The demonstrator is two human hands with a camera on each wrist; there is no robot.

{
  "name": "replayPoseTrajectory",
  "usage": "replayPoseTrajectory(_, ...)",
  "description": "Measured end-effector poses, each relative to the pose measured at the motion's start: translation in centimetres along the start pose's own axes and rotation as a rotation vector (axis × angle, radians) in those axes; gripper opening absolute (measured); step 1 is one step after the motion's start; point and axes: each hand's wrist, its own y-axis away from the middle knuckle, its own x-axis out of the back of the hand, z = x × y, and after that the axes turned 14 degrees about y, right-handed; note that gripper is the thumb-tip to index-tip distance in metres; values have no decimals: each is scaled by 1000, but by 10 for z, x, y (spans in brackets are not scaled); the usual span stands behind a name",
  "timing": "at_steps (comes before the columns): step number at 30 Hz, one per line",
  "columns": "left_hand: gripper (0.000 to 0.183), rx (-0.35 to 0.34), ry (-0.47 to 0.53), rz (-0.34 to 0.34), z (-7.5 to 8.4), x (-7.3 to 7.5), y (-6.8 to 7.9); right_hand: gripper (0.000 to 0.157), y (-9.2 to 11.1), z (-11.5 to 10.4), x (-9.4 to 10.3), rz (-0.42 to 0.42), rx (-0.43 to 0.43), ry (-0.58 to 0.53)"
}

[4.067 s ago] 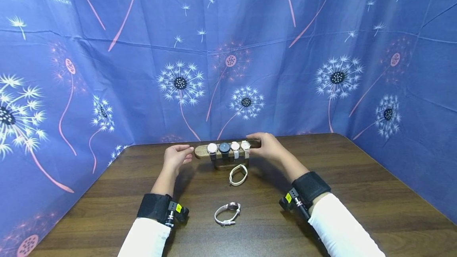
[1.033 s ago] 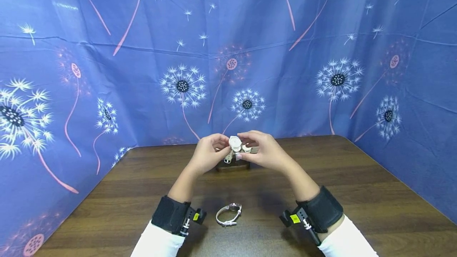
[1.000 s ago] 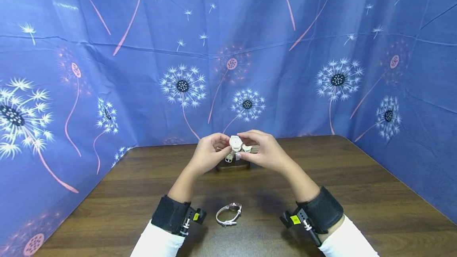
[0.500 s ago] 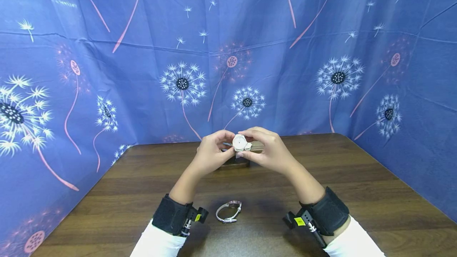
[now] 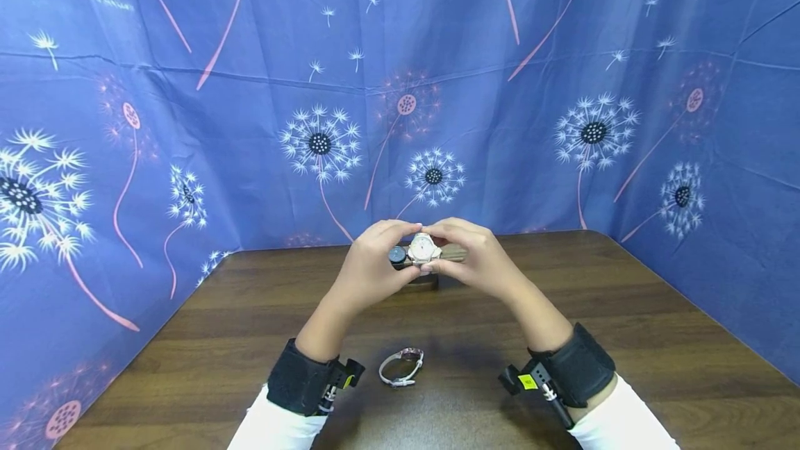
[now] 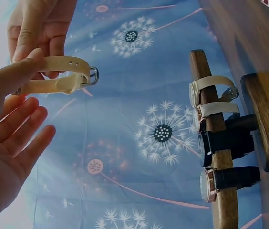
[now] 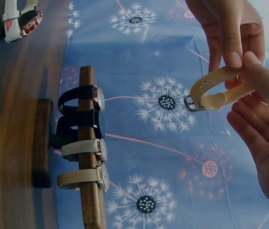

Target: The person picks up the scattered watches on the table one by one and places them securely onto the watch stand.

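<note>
A cream-strapped watch (image 5: 423, 248) is up in front of the stand, its white round dial facing the head camera. My left hand (image 5: 373, 266) pinches it on one side between thumb and fingers, and my right hand (image 5: 480, 260) pinches the other side. Both wrist views show the strap (image 6: 53, 86) as a loop, with its metal buckle (image 7: 190, 103) at the end away from my hands. Behind it, the wooden watch stand (image 7: 87, 205) carries several watches with black, white and cream straps. In the head view my hands cover most of that stand.
A second watch with a white strap (image 5: 401, 380) lies on the brown wooden table (image 5: 237, 325), nearer to me and between my forearms. A blue cloth with dandelion prints (image 5: 500, 130) hangs behind and beside the table.
The cream watch lay on the table while my hands were at the stand's ends; both hands now hold it up. Over the last second it has shifted slightly right and turned more upright.
</note>
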Motion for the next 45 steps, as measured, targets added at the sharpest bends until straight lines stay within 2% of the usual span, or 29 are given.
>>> replayPoseTrajectory(4,50,-52,-90,22,2,0,-1,53,0,0,0,-8,3,-44)
replayPoseTrajectory(11,37,-74,-84,71,1,-2,-2,56,1,-4,-1,-42,-93,-136)
replayPoseTrajectory(14,35,-44,3,104,-1,-3,-1,58,2,-3,-2,-51,-107,-117)
replayPoseTrajectory(19,36,34,252,145,1,-3,-1,51,2,0,-5,-48,-103,-31)
replayPoseTrajectory(23,38,80,312,121,4,-4,-2,38,1,2,-6,-21,-88,18)
replayPoseTrajectory(26,43,100,307,89,5,-5,-2,32,2,2,-6,-3,-85,26)
replayPoseTrajectory(29,50,88,300,64,5,-6,-2,29,2,2,-6,12,-97,27)
replayPoseTrajectory(32,53,38,266,62,5,-7,-2,27,2,2,-6,25,-117,33)
replayPoseTrajectory(35,51,-35,189,81,6,-7,-3,26,3,3,-7,32,-131,33)
replayPoseTrajectory(40,47,-121,81,110,7,-5,-4,33,3,3,-6,15,-133,6)
replayPoseTrajectory(45,43,-119,42,123,5,1,-4,46,3,4,-5,-29,-150,7)
